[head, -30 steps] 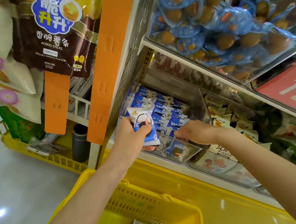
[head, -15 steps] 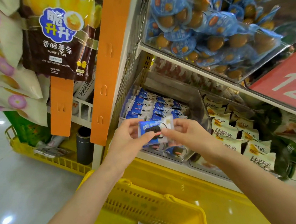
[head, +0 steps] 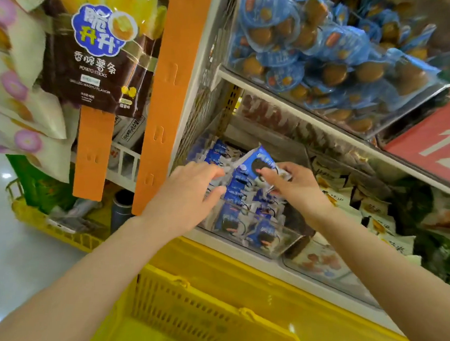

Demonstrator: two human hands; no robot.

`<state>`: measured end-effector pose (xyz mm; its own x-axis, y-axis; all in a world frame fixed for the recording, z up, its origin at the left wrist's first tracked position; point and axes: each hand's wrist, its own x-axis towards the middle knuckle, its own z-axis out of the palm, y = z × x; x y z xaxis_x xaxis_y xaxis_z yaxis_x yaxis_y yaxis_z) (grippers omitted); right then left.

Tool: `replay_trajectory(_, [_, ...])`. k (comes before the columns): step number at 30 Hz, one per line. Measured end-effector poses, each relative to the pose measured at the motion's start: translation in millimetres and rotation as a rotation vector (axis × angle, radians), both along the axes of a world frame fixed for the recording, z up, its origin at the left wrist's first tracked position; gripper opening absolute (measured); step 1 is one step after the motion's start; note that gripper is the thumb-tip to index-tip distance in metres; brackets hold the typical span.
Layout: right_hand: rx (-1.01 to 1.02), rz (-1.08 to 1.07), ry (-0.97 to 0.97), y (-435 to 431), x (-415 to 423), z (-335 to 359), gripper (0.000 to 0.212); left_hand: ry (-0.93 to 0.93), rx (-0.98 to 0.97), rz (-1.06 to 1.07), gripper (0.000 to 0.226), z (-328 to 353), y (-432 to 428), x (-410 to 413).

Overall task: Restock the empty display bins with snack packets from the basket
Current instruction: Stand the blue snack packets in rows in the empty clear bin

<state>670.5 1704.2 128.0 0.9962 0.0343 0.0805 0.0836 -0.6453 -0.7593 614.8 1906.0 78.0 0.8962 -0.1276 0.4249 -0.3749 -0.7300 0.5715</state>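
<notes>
**A:** What are the hands doing?

**B:** The right hand is pinching a blue-and-white snack packet between thumb and fingertips, holding it tilted above the clear display bin. The left hand is reaching into the same bin with its fingers spread loosely, resting on the packets already standing in rows there; it is gripping nothing that I can make out.

**A:** Where is the bin sitting?

**B:** It is sitting at the left end of the lower shelf, against the wire side panel. Its front right corner is showing bare space, while the left and back are packed.

**A:** And the basket?

**B:** The yellow basket is hanging below the shelf edge, under both forearms.
</notes>
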Motion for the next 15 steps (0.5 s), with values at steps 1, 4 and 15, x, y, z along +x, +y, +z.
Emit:
replay_trajectory(1, [-0.017, -0.02, 0.008, -1, 14, -1, 0.054, -0.009, 0.064, -0.017, 0.036, -5, -1, 6])
replay_trajectory(4, [-0.133, -0.04, 0.015, 3, 53, -7, 0.052, -0.061, 0.258, -0.067, 0.04, -22, 0, 15])
replay_trajectory(15, [-0.378, -0.001, -0.311, 54, 188, -36, 0.042, -0.317, 0.324, -0.169, 0.033, -40, 18, 32])
